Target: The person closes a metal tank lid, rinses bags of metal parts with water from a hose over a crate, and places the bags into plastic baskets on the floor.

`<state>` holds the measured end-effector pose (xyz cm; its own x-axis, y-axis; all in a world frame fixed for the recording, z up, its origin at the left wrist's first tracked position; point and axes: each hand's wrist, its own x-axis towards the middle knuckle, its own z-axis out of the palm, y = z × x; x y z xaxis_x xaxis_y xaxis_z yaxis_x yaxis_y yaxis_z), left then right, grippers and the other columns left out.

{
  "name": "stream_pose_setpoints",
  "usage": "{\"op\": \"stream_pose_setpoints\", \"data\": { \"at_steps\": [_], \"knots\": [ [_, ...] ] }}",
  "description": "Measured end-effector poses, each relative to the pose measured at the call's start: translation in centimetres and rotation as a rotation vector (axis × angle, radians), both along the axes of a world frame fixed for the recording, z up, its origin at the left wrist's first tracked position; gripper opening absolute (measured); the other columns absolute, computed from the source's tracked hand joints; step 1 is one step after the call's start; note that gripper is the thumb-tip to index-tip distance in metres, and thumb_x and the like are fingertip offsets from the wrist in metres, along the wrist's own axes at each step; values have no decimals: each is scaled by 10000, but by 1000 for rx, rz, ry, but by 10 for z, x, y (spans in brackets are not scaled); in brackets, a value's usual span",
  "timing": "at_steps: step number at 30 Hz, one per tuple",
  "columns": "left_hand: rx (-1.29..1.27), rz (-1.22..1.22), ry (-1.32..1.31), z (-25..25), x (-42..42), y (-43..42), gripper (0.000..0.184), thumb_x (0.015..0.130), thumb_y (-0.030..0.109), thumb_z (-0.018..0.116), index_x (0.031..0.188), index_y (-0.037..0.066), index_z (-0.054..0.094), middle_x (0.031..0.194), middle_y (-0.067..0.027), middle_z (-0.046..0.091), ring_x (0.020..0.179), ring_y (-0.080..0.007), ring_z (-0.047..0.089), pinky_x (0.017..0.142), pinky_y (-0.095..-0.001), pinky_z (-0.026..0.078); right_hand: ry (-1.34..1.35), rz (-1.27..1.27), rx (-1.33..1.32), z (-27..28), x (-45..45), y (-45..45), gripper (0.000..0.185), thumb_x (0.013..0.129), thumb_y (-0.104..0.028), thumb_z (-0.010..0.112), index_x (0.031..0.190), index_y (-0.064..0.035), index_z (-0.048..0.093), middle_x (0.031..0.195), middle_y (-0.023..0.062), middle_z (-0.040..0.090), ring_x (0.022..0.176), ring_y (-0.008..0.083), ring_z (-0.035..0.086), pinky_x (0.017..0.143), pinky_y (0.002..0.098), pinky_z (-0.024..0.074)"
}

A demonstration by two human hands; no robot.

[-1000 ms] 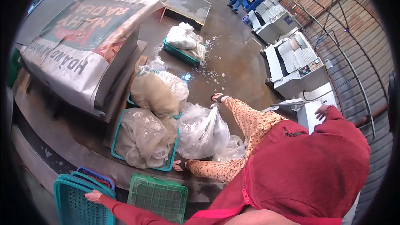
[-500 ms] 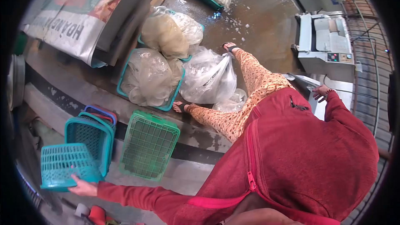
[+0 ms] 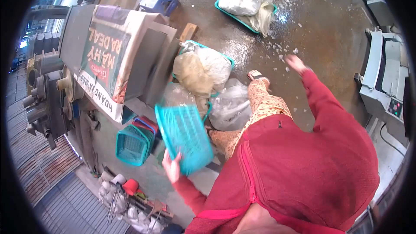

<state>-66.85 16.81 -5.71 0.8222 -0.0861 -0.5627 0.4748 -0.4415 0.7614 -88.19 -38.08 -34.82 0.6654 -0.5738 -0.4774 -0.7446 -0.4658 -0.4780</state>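
Observation:
My left hand (image 3: 172,167) grips the rim of a teal plastic basket (image 3: 184,138), which is tilted and slightly blurred in front of my left leg. Out to the right, over the wet floor, my right hand (image 3: 296,64) is stretched away from my body. It touches nothing that I can see, and its fingers are smeared by motion. Left of the held basket stands a stack of teal baskets (image 3: 133,145). Behind it are filled plastic bags in teal crates, among them a beige bag (image 3: 193,74) and a clear bag (image 3: 231,106) beside my foot.
A teal crate of white bags (image 3: 242,1) stands farther off on the wet floor (image 3: 329,30), with white bits scattered nearby. At the left is a large covered box (image 3: 104,56); a blue stool (image 3: 159,1) stands behind it. A grey machine (image 3: 385,78) lines the right side.
My left hand has lifted the basket away from the stack and carried it right. My right hand has swung forward from beside the machine. The view has shifted; the green crate no longer shows.

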Motion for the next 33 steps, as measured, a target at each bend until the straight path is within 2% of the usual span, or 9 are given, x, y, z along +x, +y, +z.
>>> {"op": "stream_pose_setpoints", "data": {
  "at_steps": [4, 8, 9, 13, 19, 21, 24, 28, 33],
  "knots": [
    [-202, -110, 9, -4, -5, -173, 403, 682, -109, 469, 1069, -4, 426, 965, -75, 509, 869, -141, 496, 716, -242, 404, -330, -203, 866, 163, 125, -4, 648, 763, -438, 450, 1231, -35, 252, 1081, 136, 469, 970, 196, 470, 748, 317, 419],
    [-259, -604, -104, -1, -2, -293, 366, 721, -42, 482, 1076, -6, 400, 937, -103, 516, 834, -160, 514, 670, -262, 428, -421, -405, 1199, 229, 103, -38, 742, 725, -485, 488, 1263, -93, 160, 1278, 179, 177, 1164, 328, 203, 804, 518, 336],
    [-49, -828, -459, -42, 2, -300, 426, 693, 36, 550, 1085, -1, 389, 856, -165, 544, 797, -231, 551, 674, -313, 429, -425, -428, 1304, 237, 93, -48, 779, 687, -517, 518, 1261, -117, 174, 1302, 187, 62, 1181, 382, 82, 793, 607, 268],
    [280, -1067, -793, -29, -71, -435, 355, 647, 90, 547, 990, 75, 454, 629, -148, 541, 576, -319, 532, 520, -412, 417, -400, -364, 1300, 261, 44, -78, 796, 654, -546, 535, 1243, -119, 210, 1265, 190, 184, 1153, 374, 170, 799, 610, 262],
    [344, -806, -784, -21, -180, -524, 97, 715, 91, 429, 807, 65, 447, 691, -126, 555, 634, -294, 553, 544, -411, 430, -510, -487, 1235, 264, -4, -103, 389, 752, -330, 530, 1008, -58, 422, 947, 104, 513, 881, 199, 513, 694, 346, 476],
    [341, -781, -652, -32, -196, -530, 133, 717, 110, 439, 839, 67, 468, 818, -154, 550, 798, -292, 544, 665, -415, 429, -365, -455, 1264, 246, -6, -117, 290, 758, -264, 524, 939, -52, 445, 922, 92, 512, 868, 187, 510, 699, 341, 474],
    [508, -302, -1115, -50, -236, -522, 243, 704, 113, 465, 943, 83, 495, 1043, -179, 445, 1035, -301, 389, 857, -409, 321, -285, -477, 1433, 166, -9, -159, 119, 743, -124, 516, 795, -28, 470, 829, 102, 491, 848, 234, 477, 769, 398, 434],
    [287, 129, -831, -56, -331, -477, 437, 643, 54, 537, 1068, 130, 471, 1137, -140, 375, 1109, -310, 294, 912, -378, 265, -161, -634, 1385, 158, -18, -149, 182, 693, -114, 575, 778, -13, 449, 1022, 242, 356, 914, 396, 401, 784, 414, 439],
    [589, 134, 220, -129, -567, -369, 439, 701, 190, 526, 1110, 74, 416, 999, -224, 479, 937, -338, 463, 799, -373, 369, -8, -909, 1597, 145, -54, -111, 190, 704, -75, 507, 836, 22, 408, 1126, 305, 240, 1041, 473, 273, 769, 438, 454]
  ]
}}
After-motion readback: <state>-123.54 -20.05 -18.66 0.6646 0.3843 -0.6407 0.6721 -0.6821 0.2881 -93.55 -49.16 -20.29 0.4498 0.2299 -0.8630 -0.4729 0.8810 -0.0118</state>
